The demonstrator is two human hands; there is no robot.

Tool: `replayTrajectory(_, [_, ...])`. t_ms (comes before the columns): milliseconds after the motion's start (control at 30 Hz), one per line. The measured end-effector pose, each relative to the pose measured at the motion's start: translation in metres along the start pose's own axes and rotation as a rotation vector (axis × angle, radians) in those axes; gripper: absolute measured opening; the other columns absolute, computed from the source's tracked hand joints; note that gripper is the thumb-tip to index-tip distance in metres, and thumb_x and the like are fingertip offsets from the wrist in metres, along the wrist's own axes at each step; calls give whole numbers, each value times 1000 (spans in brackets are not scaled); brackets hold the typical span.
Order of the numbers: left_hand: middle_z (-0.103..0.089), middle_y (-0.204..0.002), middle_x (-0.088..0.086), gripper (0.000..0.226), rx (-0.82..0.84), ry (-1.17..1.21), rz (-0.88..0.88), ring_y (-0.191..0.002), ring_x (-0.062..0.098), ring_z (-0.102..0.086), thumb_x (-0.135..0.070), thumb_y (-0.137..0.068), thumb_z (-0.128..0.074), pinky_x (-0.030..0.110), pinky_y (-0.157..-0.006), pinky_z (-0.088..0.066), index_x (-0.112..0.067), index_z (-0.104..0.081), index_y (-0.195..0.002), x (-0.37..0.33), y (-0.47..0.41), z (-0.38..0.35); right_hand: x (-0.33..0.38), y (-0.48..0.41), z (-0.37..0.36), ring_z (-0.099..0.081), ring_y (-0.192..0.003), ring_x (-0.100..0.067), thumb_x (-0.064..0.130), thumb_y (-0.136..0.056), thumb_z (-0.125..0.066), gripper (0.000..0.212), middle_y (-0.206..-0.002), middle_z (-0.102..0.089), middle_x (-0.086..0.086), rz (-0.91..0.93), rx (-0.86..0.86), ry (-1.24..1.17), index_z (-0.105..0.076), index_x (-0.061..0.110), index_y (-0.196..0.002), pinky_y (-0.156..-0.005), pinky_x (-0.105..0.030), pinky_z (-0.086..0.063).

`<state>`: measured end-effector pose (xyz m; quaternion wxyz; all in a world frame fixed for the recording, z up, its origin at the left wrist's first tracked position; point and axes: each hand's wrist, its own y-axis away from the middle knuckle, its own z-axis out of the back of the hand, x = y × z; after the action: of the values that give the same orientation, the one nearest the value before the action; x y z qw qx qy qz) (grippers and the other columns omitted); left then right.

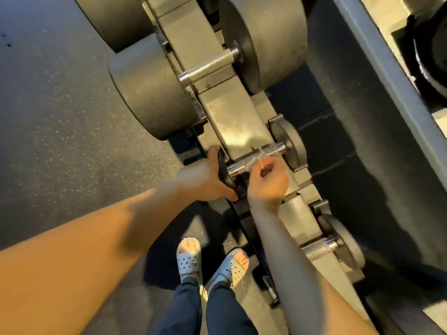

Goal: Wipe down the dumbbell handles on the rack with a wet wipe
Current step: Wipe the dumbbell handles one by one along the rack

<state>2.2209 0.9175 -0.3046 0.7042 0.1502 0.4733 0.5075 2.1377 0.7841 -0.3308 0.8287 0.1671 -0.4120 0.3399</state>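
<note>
A small dumbbell lies across the grey rack [225, 112], its chrome knurled handle [273, 151] running from lower left to upper right. My left hand [208, 177] grips the dumbbell's near black end plate [223, 170]. My right hand [268, 182] pinches a thin whitish wet wipe [257, 160] that is looped over the middle of that handle. The far end plate [290, 146] stands free.
A big dumbbell with a knurled handle [210, 65] sits higher on the rack, another small one [321, 249] lower right. Dark speckled rubber floor [60, 129] spreads to the left. My feet in grey sandals [210, 262] stand beside the rack's base.
</note>
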Motion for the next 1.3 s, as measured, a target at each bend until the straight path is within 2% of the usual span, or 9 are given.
replayTrajectory(200, [-62, -121, 0, 126, 20, -35, 34, -105, 23, -65, -60, -58, -89, 44, -98, -55, -37, -7, -151, 0, -3, 6, -7, 18, -5, -48, -61, -3, 0, -89, -65, 22, -66, -49, 7, -103, 163, -173, -53, 14, -76, -59, -16, -40])
replayTrajectory(400, [-64, -117, -2, 118, 33, -137, 41, -100, 27, -66, -67, -59, -87, 47, -93, -56, -37, -12, -145, -3, -2, 11, -1, -27, -3, -57, -52, -7, 1, -98, -59, 13, -61, -58, 2, -733, -322, -771, -63, 5, -87, -55, -28, -52])
replayTrajectory(600, [-59, -121, 2, 121, 45, -141, 35, -101, 27, -64, -66, -59, -87, 47, -94, -54, -37, -8, -146, -5, -2, 11, 24, -4, 1, -51, -56, -12, -2, -98, -54, 24, -64, -57, -2, -953, -121, -876, -63, 9, -78, -50, -24, -42])
replayTrajectory(733, [-58, -123, -1, 121, 66, -101, 20, -102, 25, -63, -69, -56, -85, 48, -96, -53, -42, -9, -145, -6, 1, 13, 18, -46, 15, -48, -52, -11, -5, -98, -48, 25, -66, -52, -3, -1085, -343, -1172, -57, 10, -80, -50, -22, -41])
replayTrajectory(833, [-57, -123, -1, 129, 85, -73, 27, -105, 25, -63, -77, -41, -77, 49, -97, -53, -42, -9, -145, -10, 3, 16, 24, -36, 4, -53, -55, -10, 3, -97, -58, 14, -67, -58, -1, -1094, -318, -1075, -64, 10, -85, -52, -23, -43])
replayTrajectory(1000, [-58, -118, -3, 126, 97, -45, 37, -102, 23, -64, -70, -46, -84, 49, -96, -53, -43, -9, -144, -12, 6, 16, 26, 13, -3, -53, -62, -11, 10, -91, -67, 15, -66, -61, 3, -974, 82, -645, -65, 14, -78, -56, -23, -42])
replayTrajectory(1100, [-57, -125, -3, 129, 115, -24, 43, -108, 25, -62, -73, -41, -80, 50, -101, -51, -46, -8, -144, -12, 6, 18, 16, -12, 7, -52, -57, -9, 0, -94, -61, 16, -67, -65, -2, -797, -63, -741, -69, 2, -80, -51, -22, -42])
replayTrajectory(1200, [-57, -125, -2, 130, 110, -32, 50, -108, 26, -63, -75, -38, -78, 50, -100, -51, -45, -8, -144, -13, 7, 19, 9, -35, 7, -50, -57, -10, 6, -96, -63, 13, -65, -59, -2, -834, -281, -1042, -69, 2, -85, -51, -22, -42])
replayTrajectory(1300, [-60, -119, -1, 127, 91, -57, 41, -103, 26, -64, -74, -40, -79, 50, -96, -53, -45, -9, -143, -15, 8, 18, 15, -8, -13, -51, -55, -7, 17, -91, -75, 15, -68, -61, -1, -788, -115, -787, -68, 7, -82, -53, -24, -42])
